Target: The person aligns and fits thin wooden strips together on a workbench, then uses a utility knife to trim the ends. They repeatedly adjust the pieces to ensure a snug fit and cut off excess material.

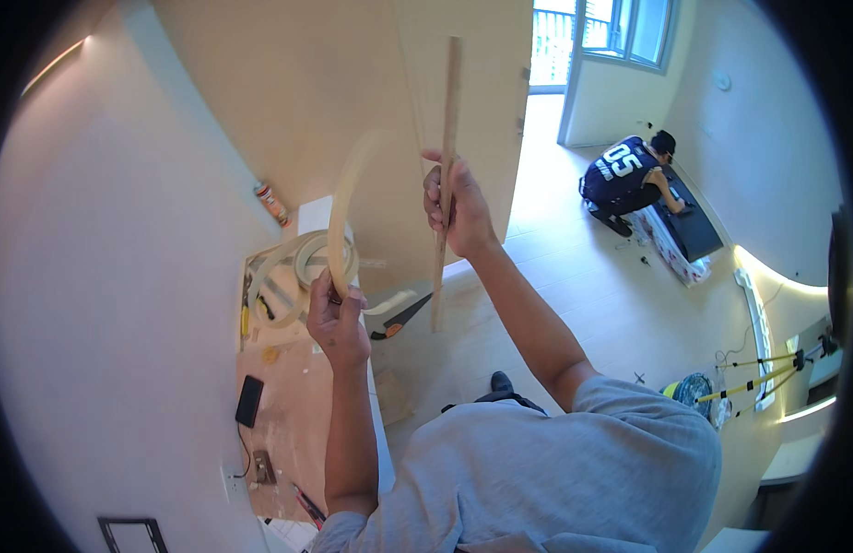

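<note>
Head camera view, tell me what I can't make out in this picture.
In the head view:
- Part of the right hand: hidden behind the straight strip.
- The curved strip inside the left hand's grip: covered by the fingers; its upper end is blurred against the tan panel.
- The dark frame at lower left: cut off by the bottom edge.
- A dark bit on the floor: too small to identify.

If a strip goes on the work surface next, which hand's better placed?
Left hand, probably: it holds the pale curved strip and looks nearer the work surface. The right hand, gripping the straight strip, is farther right.
</note>
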`<state>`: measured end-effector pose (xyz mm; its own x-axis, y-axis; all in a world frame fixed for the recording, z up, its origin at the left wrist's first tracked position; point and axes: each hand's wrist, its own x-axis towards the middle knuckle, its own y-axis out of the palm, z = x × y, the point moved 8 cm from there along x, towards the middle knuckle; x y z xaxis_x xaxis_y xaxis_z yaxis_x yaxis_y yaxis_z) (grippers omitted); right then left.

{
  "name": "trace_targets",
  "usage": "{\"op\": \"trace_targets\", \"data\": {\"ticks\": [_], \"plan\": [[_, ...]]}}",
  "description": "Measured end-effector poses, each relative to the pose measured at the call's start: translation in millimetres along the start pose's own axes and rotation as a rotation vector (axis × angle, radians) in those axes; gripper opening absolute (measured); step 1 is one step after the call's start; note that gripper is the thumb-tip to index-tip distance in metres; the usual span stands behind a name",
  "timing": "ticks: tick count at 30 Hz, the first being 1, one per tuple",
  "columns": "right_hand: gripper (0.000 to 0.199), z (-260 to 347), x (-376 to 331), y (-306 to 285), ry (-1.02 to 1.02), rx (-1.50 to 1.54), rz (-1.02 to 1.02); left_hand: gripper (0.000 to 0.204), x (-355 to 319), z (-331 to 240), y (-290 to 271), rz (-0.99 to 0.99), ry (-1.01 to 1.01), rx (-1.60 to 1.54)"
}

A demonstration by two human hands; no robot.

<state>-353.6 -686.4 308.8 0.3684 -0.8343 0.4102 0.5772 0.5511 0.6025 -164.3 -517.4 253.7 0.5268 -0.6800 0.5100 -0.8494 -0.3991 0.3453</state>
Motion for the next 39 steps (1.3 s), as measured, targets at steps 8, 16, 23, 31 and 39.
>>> {"op": "trace_targets", "data": {"ticks": [8, 16, 23, 31, 39], "plan": [[0.059, 61, 8, -71, 0.02, -0.297, -0.178, 0.039, -16, 87, 108, 0.215, 0.007, 0.279], [0.044, 84, 28, -168, 0.072, -0.304, -0.206, 0.074, -10, 154, 216, 0.404, -0.219, 0.034], [0.042, 82, 24, -213, 0.138, -0.523, -0.13, 0.042, 62, 180, 296, 0.347, -0.338, 0.026], [0.065, 68, 6, -230, 0.099, -0.684, -0.255, 0.02, 87, 226, 320, 0.401, -0.631, -0.385], [0.079, 79, 1, -220, 0.005, -0.764, -0.318, 0.029, 133, 233, 293, 0.403, -0.57, -0.601]]}}
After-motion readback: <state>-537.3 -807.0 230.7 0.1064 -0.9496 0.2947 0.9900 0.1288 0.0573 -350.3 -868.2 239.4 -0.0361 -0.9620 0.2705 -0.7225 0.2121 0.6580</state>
